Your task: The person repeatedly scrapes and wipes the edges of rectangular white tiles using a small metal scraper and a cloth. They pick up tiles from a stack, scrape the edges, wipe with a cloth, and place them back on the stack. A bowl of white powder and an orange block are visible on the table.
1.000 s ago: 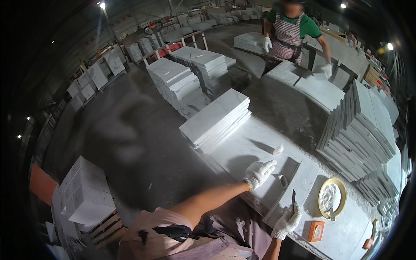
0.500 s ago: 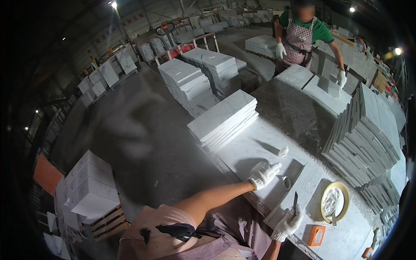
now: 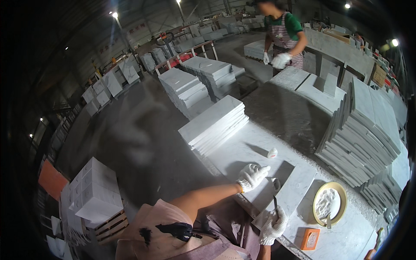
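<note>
A person's gloved left hand now rests open and flat on a white marble slab, having slid forward. Their gloved right hand stays clamped on a dark scraper over a narrow strip, suggesting surface work continues.

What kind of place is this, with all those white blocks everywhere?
Most likely a stone or tile workshop. Stacks of white slabs sit on the workbench, more piles stand across the big hall floor, and another person in an apron works nearby.
</note>
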A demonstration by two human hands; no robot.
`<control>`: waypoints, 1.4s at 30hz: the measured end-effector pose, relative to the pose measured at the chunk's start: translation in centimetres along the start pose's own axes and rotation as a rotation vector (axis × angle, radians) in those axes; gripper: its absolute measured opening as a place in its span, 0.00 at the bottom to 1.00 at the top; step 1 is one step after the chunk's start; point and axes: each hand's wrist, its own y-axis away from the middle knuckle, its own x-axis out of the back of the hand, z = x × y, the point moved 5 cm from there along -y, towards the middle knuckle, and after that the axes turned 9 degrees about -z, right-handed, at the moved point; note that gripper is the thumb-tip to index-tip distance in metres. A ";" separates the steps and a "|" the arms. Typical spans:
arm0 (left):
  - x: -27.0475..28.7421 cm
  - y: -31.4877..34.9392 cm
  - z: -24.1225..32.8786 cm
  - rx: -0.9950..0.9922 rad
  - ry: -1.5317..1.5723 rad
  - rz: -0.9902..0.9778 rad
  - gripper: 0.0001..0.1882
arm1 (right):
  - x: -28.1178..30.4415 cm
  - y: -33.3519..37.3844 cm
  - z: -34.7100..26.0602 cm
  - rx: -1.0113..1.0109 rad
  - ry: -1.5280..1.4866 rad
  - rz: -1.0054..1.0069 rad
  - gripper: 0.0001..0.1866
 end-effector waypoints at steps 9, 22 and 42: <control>-5.5 -0.6 -3.5 0.098 1.160 0.197 0.14 | 0.7 -0.7 -1.3 -0.122 -0.083 -0.086 0.26; 2.0 1.1 0.8 -0.124 -0.013 0.349 0.15 | -0.2 0.3 -0.2 -0.109 -0.192 0.063 0.18; 5.7 5.8 -1.5 -0.042 0.211 0.011 0.18 | 0.1 0.3 2.5 -0.115 -0.013 0.181 0.15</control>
